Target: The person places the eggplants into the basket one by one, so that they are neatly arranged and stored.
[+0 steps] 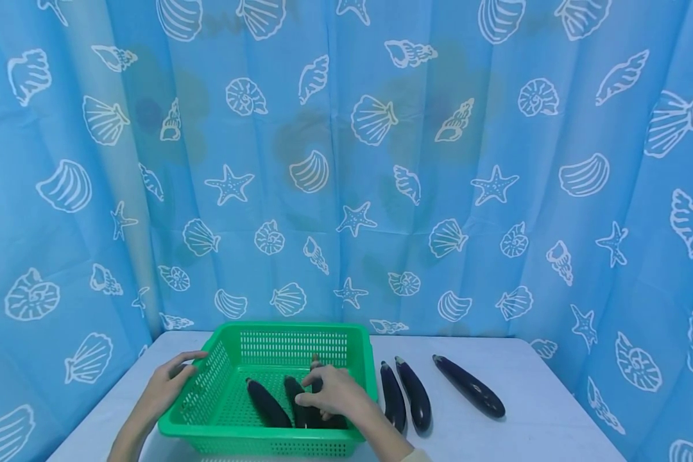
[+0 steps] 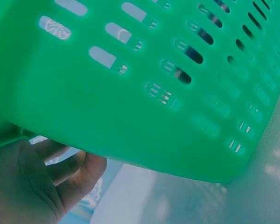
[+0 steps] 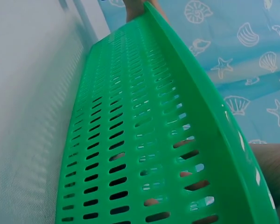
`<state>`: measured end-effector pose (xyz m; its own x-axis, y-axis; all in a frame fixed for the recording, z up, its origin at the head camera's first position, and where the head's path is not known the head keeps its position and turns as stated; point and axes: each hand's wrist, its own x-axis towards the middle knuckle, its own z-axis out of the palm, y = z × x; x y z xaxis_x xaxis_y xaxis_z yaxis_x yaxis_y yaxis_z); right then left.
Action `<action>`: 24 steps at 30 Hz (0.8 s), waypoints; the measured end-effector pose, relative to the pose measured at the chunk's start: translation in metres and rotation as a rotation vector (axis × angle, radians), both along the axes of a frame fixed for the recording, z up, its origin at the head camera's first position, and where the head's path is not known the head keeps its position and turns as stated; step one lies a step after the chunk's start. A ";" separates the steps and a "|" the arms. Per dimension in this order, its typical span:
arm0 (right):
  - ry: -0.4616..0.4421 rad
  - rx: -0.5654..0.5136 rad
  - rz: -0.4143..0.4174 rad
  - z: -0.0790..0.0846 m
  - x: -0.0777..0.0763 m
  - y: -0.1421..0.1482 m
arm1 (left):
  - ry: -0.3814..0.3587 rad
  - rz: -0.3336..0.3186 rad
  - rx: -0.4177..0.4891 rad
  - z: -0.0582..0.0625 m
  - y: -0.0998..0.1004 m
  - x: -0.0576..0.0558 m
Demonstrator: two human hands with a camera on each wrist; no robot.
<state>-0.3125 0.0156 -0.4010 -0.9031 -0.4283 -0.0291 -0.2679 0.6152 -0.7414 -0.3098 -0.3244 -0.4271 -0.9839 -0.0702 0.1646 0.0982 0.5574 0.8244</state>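
My left hand (image 1: 167,385) grips the left rim of a green plastic basket (image 1: 219,435), its bent fingers (image 2: 79,175) at the rim's edge in the left wrist view. Inside the basket, on the right, my right hand (image 1: 336,391) holds a dark eggplant (image 1: 316,367), thumb and forefinger around its upper part. Its stem points to the back, and the hand hides its middle. Two more eggplants lie to the left of it: one (image 1: 267,404) by itself, another (image 1: 291,388) beside my thumb. In the right wrist view the basket's slotted wall hides most of the hand.
On the white table (image 1: 531,385), just right of the basket, lie two eggplants side by side, one (image 1: 394,398) nearer the basket and one (image 1: 414,394) beyond. A third eggplant (image 1: 470,387) lies slanted farther right. A blue shell-print curtain (image 1: 346,192) stands behind the table.
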 end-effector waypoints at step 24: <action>-0.005 -0.111 0.038 0.017 0.003 0.027 | -0.010 0.007 -0.027 -0.001 0.000 -0.003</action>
<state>-0.3095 0.0426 -0.3840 -0.8860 -0.4634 0.0160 -0.2858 0.5186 -0.8059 -0.3124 -0.3246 -0.4276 -0.9849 -0.0731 0.1570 0.0861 0.5804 0.8098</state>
